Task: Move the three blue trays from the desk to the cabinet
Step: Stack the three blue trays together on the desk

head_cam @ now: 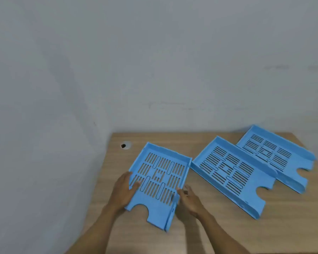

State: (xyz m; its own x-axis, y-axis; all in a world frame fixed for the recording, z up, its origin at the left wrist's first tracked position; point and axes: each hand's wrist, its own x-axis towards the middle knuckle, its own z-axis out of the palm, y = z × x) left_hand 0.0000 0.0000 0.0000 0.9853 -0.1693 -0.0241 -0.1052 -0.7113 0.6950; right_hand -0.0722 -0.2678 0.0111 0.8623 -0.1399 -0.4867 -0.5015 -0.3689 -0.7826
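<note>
Three blue slotted trays lie on the wooden desk (228, 233). The left tray (160, 182) is tilted, its near end raised off the desk. My left hand (123, 191) grips its left wall, fingers curled inside the tray. My right hand (188, 200) holds its right wall near the front corner. The middle tray (228, 173) rests flat just to the right, its far corner close to the held tray. The right tray (272, 154) lies behind it, partly overlapped by the middle tray's wall. No cabinet is in view.
A grey wall (154, 70) stands behind and to the left of the desk. A round cable hole (125, 145) sits near the desk's far left corner. The desk's left edge runs diagonally down toward my left arm.
</note>
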